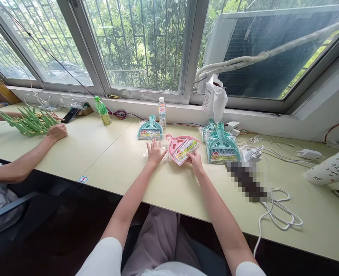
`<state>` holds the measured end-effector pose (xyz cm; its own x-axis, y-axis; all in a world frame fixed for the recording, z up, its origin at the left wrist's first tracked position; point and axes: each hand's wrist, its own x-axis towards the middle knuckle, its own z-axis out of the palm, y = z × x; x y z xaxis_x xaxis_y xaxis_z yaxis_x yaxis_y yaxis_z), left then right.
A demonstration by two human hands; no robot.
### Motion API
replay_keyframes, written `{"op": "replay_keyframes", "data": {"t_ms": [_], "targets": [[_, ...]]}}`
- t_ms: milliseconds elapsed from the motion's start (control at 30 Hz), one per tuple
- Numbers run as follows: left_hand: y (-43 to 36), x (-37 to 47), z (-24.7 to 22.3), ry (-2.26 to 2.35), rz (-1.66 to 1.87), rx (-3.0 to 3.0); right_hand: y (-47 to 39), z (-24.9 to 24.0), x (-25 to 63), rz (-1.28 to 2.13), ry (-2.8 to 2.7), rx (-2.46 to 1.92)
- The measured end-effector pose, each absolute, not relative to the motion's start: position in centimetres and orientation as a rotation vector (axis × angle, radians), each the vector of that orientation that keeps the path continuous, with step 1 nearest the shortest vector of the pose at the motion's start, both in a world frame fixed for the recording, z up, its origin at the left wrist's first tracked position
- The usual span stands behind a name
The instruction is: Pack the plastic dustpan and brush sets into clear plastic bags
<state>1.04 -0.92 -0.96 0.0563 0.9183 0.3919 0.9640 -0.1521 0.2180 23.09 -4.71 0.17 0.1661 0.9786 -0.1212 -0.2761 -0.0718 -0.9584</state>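
Observation:
In my right hand (196, 161) is a pink dustpan-and-brush set (182, 148) with a printed label card, tilted and gripped at its lower right corner. My left hand (155, 153) lies with fingers spread over a crumpled clear plastic wrapper (147, 154) on the table; whether it grips the wrapper I cannot tell. Just beyond its fingertips lies a teal dustpan set (150, 129) in clear wrap. To the right of the pink set, several more wrapped teal dustpan sets (221, 145) are stacked.
A water bottle (162, 112), a green bottle (102, 111) and a tissue pack (214, 100) are along the window side. White cables (284, 214), a blurred dark object (247, 182) and a white cup (330, 166) are to the right. At left, another person's hand (57, 131) rests beside green stems (31, 122).

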Motion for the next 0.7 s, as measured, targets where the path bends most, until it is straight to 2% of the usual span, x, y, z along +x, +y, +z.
{"op": "replay_keyframes", "data": {"t_ms": [433, 700], "targets": [[-1.1, -0.6, -0.2, -1.963, -0.591, -2.451, -4.5, -0.4, 23.6, 1.173, -0.813, -1.148], [-1.0, -0.4, -0.4, -2.203, -0.637, -2.191, -5.2, 0.4, 23.0, 1.267, -0.938, -1.071]]}}
